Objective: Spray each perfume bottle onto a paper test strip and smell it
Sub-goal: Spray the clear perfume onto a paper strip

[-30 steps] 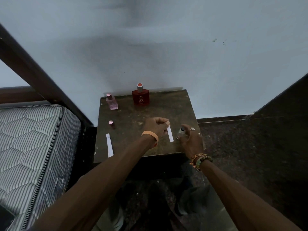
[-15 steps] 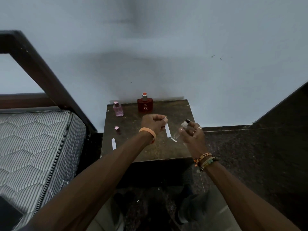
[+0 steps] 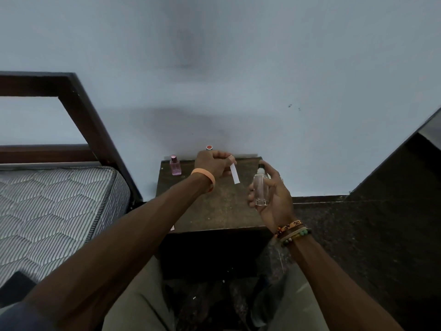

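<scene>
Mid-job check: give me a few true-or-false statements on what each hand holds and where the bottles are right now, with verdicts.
1. The left hand pinches a paper strip. True.
2. The pink bottle stands on the table, near its back left corner. True.
3. The right hand holds the pink bottle. False: it grips a clear bottle with a dark top.
4. The paper strip touches the clear bottle. False: a gap shows between them.
5. A mattress lies to the right of the table. False: it is on the left.
</scene>
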Motion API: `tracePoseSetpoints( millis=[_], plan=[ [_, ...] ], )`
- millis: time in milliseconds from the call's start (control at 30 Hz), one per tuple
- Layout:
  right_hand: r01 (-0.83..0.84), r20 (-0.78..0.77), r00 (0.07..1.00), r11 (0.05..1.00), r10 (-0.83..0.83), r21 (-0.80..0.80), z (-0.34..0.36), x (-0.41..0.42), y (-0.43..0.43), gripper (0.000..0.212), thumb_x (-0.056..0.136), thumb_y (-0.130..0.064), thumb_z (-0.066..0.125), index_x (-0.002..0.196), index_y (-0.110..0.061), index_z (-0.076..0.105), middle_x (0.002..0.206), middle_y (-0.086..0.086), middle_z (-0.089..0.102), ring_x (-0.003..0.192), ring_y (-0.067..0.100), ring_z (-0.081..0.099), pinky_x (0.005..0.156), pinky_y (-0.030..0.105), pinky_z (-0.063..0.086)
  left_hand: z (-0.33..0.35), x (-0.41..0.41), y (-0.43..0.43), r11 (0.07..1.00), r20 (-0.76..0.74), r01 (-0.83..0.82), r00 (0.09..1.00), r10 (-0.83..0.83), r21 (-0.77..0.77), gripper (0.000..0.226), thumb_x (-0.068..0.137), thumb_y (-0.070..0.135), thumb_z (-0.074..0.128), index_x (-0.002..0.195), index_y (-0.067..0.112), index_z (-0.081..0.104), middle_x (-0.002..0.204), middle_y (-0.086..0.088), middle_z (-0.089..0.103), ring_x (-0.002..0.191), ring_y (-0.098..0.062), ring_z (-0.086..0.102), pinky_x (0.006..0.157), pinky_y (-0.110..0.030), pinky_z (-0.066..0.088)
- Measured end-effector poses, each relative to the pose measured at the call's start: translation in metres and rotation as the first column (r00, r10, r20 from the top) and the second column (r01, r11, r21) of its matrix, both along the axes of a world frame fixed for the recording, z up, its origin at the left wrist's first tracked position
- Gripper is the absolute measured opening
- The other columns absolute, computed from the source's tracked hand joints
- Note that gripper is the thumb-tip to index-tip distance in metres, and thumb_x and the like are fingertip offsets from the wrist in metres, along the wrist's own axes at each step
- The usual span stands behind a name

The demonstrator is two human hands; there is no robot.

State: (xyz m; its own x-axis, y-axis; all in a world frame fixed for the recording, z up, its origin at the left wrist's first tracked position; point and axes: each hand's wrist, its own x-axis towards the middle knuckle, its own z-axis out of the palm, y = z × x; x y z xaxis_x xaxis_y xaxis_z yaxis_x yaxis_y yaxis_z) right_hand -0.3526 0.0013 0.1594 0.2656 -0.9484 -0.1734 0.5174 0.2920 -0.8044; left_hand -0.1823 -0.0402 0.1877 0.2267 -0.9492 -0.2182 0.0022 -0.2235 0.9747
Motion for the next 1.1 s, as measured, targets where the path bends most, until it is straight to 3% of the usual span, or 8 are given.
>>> tracePoseSetpoints(
  millis=[100,233,333,533,767,1000,1067,1100],
  plan=[
    [-0.062,0.115,0.992,0.998,0.061,0.004,0.009,-0.001,0.01,0.048,0.087,-0.018,0.04,0.132,-0.026,0.053,0.079,0.012,0.057,0.054,0.019,0.049,0.046,0.022,0.039,0.011,0.002,0.009,1.0,0.002,-0.005,1.0,0.005,-0.027,0.014,0.085,0.005,0.066,0.098,0.0,0.067,0.089,-0.013,0.072,0.082,-0.023,0.071,0.071,-0.034,0.06],
    [-0.105,0.252,0.962,0.994,0.105,-0.013,0.014,-0.002,0.02,0.048,0.087,-0.022,0.039,0.133,-0.018,0.05,0.08,0.013,0.057,0.045,0.018,0.049,0.04,0.019,0.038,0.021,0.001,0.022,0.998,0.033,-0.021,0.999,0.023,-0.065,0.016,0.085,0.005,0.066,0.099,0.0,0.068,0.09,-0.014,0.071,0.081,-0.023,0.071,0.067,-0.03,0.06],
    [-0.123,0.295,0.947,0.992,0.125,-0.027,0.02,-0.002,0.026,0.038,0.089,-0.028,0.041,0.124,-0.021,0.054,0.079,0.012,0.056,0.041,0.015,0.047,0.038,0.016,0.036,0.026,0.0,0.027,0.998,0.049,-0.022,0.998,0.025,-0.061,0.016,0.084,0.007,0.067,0.099,0.002,0.068,0.094,-0.013,0.071,0.082,-0.024,0.07,0.072,-0.034,0.06],
    [-0.205,0.368,0.904,0.976,0.218,-0.073,0.034,-0.007,0.025,0.034,0.096,-0.026,0.031,0.124,-0.019,0.049,0.076,0.01,0.056,0.037,0.012,0.045,0.034,0.015,0.036,0.036,-0.001,0.029,0.998,0.054,-0.024,0.998,0.026,-0.05,0.012,0.084,0.007,0.068,0.095,0.004,0.069,0.09,-0.014,0.072,0.082,-0.025,0.071,0.079,-0.041,0.059],
    [-0.196,0.248,0.946,0.977,0.21,-0.083,0.038,-0.009,0.02,0.037,0.091,-0.027,0.04,0.124,-0.019,0.056,0.082,0.009,0.064,0.046,0.016,0.055,0.04,0.018,0.042,0.041,-0.008,0.033,0.999,0.041,-0.017,0.999,0.019,-0.052,0.008,0.083,0.006,0.068,0.091,0.005,0.069,0.088,-0.016,0.072,0.081,-0.026,0.071,0.078,-0.042,0.059],
    [-0.228,0.285,0.926,0.969,0.246,-0.096,0.046,-0.011,0.017,0.038,0.093,-0.026,0.033,0.126,-0.019,0.052,0.08,0.009,0.062,0.043,0.014,0.05,0.038,0.017,0.036,0.042,-0.009,0.035,0.998,0.046,-0.016,0.999,0.018,-0.055,0.006,0.083,0.005,0.068,0.089,0.004,0.07,0.087,-0.016,0.072,0.081,-0.026,0.071,0.077,-0.041,0.059],
    [-0.146,0.162,0.974,0.985,0.16,-0.094,0.05,-0.009,0.017,0.037,0.094,-0.026,0.033,0.124,-0.019,0.055,0.075,0.01,0.061,0.043,0.016,0.049,0.039,0.018,0.036,0.044,-0.009,0.035,0.998,0.045,-0.016,0.999,0.019,-0.056,0.006,0.083,0.005,0.068,0.089,0.004,0.069,0.089,-0.018,0.072,0.081,-0.026,0.071,0.076,-0.041,0.059],
    [-0.079,-0.004,0.997,0.99,0.079,-0.121,0.051,-0.006,0.017,0.037,0.094,-0.023,0.035,0.124,-0.019,0.055,0.074,0.01,0.06,0.045,0.017,0.049,0.041,0.02,0.036,0.045,-0.008,0.035,0.998,0.042,-0.018,0.999,0.021,-0.055,0.006,0.083,0.005,0.068,0.089,0.004,0.069,0.09,-0.019,0.072,0.081,-0.026,0.071,0.076,-0.041,0.059]
  ],
)
